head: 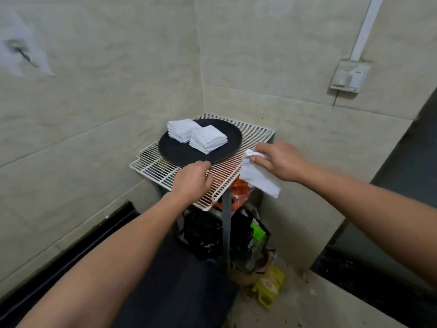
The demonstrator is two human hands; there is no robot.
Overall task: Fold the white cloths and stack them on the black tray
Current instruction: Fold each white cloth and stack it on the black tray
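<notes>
1. Head view, step in hand: taking up a loose white cloth (260,178) for folding, with no fold made yet.
2. Pinched between thumb and curled fingers of the right hand (281,159), with the rest drooping below those fingers, past the wire rack (160,171) edge.
3. Curled downward on the left hand (192,181), fingertips at the black tray (179,150) near rim; possibly touching it, too unclear to say.
4. Beyond the left fingertips, on the tray: two folded stacks (208,138), side by side.
5. Next, probably: bring the left fingers across to a hanging corner, spread flat, fold.

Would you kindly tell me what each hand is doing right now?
Left hand: curled at the black tray, grip unclear.
Right hand: holding a white cloth.
</notes>
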